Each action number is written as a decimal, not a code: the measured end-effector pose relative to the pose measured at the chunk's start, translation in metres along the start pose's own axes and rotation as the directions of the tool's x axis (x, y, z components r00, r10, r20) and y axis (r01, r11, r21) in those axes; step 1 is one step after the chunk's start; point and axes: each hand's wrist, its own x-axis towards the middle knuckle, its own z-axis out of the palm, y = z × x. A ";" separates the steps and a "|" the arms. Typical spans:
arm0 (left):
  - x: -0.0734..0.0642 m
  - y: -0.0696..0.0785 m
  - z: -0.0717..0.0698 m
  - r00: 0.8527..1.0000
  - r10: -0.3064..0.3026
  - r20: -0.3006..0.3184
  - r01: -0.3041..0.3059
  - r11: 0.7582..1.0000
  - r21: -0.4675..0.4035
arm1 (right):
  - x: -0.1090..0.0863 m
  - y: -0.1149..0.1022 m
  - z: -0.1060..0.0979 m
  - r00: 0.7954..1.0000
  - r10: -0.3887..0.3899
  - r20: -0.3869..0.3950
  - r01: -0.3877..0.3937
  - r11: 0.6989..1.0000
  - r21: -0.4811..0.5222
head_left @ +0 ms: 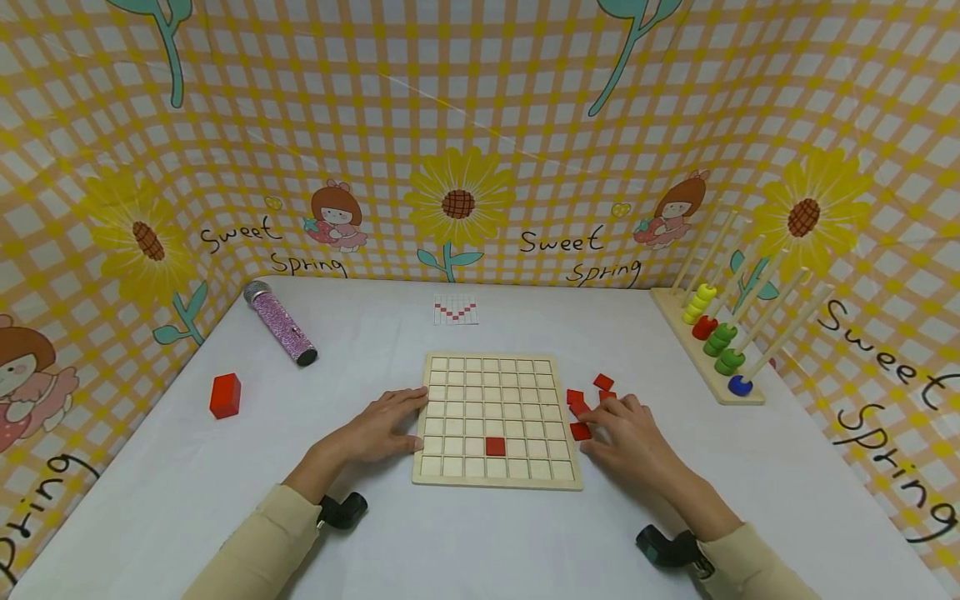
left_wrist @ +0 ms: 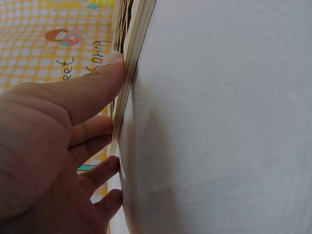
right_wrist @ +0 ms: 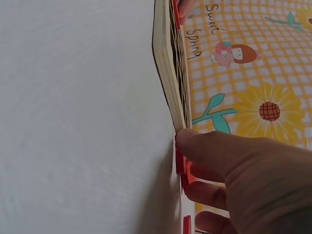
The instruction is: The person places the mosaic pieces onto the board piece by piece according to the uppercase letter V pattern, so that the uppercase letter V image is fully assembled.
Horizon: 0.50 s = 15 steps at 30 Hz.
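A square wooden grid board lies on the white table, with one red square tile in a cell of its second row from the near edge. My left hand rests at the board's left side; in the left wrist view its thumb touches the wooden edge. Beside the right edge, my right hand reaches over several loose red tiles. Its thumb and index fingertip are spread about a near red tile, right at its edges. In the right wrist view this tile stays flat on the table.
Behind the board lies a printed pattern card. At the left are a glittery pink microphone and a red block. A wooden peg rack with coloured rings stands at the right. Checked cloth walls surround the table.
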 end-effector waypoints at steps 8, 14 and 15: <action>0.000 0.000 0.000 1.000 -0.010 -0.003 0.010 1.000 -0.004 | -0.002 0.001 0.001 1.000 -0.007 -0.009 0.007 1.000 -0.016; 0.000 0.000 0.000 1.000 -0.007 0.002 0.007 1.000 0.002 | -0.004 0.002 0.000 0.999 -0.035 -0.013 0.034 0.999 -0.031; 0.000 0.000 0.000 1.000 -0.008 0.003 0.008 1.000 0.002 | -0.005 0.002 0.000 0.999 -0.035 -0.010 0.034 0.999 -0.031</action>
